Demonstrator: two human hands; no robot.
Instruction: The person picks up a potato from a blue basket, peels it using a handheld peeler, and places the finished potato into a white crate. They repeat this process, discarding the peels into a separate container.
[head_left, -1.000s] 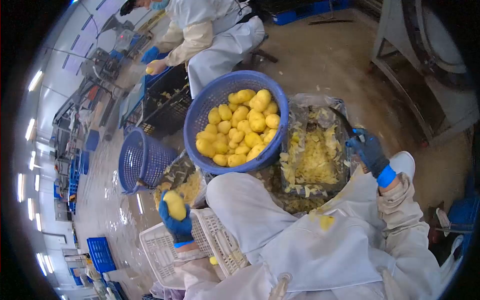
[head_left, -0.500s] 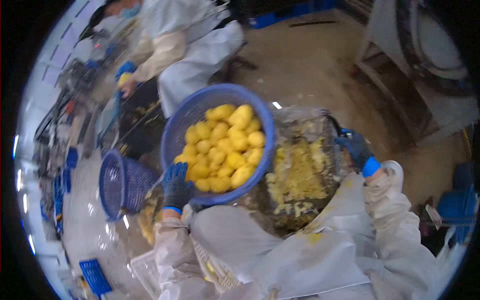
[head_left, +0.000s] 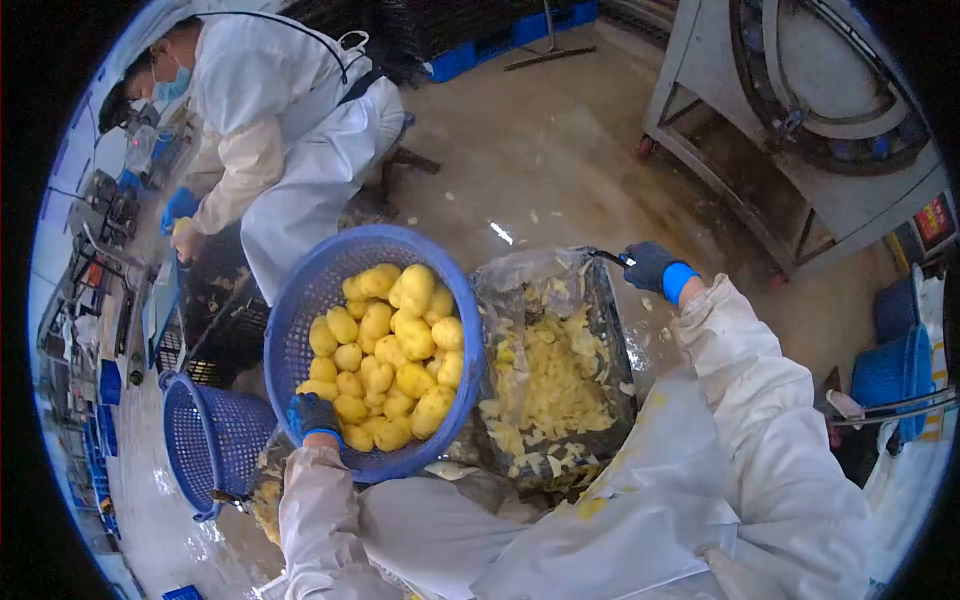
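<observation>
In the head view, a round blue plastic basket [head_left: 468, 330] stands in front of me, holding several peeled yellow potatoes [head_left: 400, 340]. My left hand [head_left: 315, 415], in a dark blue glove, lies on its near left rim with fingers curled over the edge beside the potatoes. Beyond my right knee my right hand [head_left: 652, 268], also gloved, is closed around a slim black tool [head_left: 610, 258] that looks like a peeler. The tool is near the far right corner of a plastic-lined crate [head_left: 618, 350] of pale yellow peelings [head_left: 565, 375].
A smaller blue basket [head_left: 240, 425] stands left of the large one. At upper left a co-worker [head_left: 260, 130] sits bent over a dark crate [head_left: 215, 310], a potato in the hands. A metal machine frame [head_left: 680, 120] is at upper right, blue tubs [head_left: 895, 375] at far right.
The view has turned, shifting the basket, crate and co-worker leftward. My right hand sits farther out from my lap, with the arm stretched more. My left hand remains at the basket's near left rim.
</observation>
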